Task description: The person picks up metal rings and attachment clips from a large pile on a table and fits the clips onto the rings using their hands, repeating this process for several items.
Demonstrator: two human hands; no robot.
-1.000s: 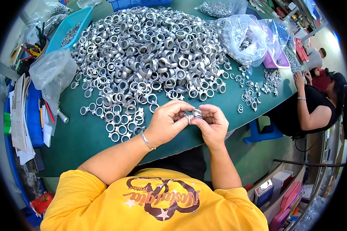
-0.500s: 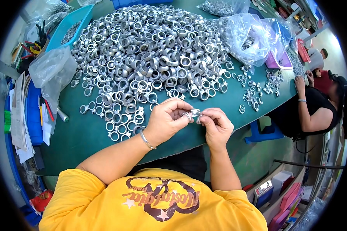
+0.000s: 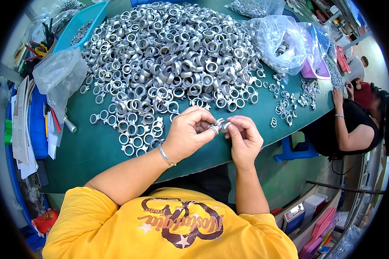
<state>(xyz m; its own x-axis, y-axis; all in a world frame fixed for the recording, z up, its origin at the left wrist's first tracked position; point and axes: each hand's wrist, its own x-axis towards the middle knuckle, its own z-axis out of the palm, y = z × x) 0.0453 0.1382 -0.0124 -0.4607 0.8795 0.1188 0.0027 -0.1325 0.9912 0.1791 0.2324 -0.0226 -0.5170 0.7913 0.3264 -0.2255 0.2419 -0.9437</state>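
Observation:
Both my hands meet above the near edge of the green table, just in front of a large heap of silver metal rings. Between the thumb and fingers of my left hand are metal rings, tilted and close together. My right hand pinches a metal ring at their right side; the fingers partly cover it. Exactly how many rings are held cannot be made out. Loose rings with small lugs lie on the table left of my left hand.
The green table carries a turquoise tray at far left and clear plastic bags at right. Smaller ring parts lie near a purple basket. A co-worker sits at the right. Papers and tools stand at left.
The rings between my hands have tilted, and their angle to each other differs. My hands stay almost in place, fingers shifting slightly. The whole view has moved a little.

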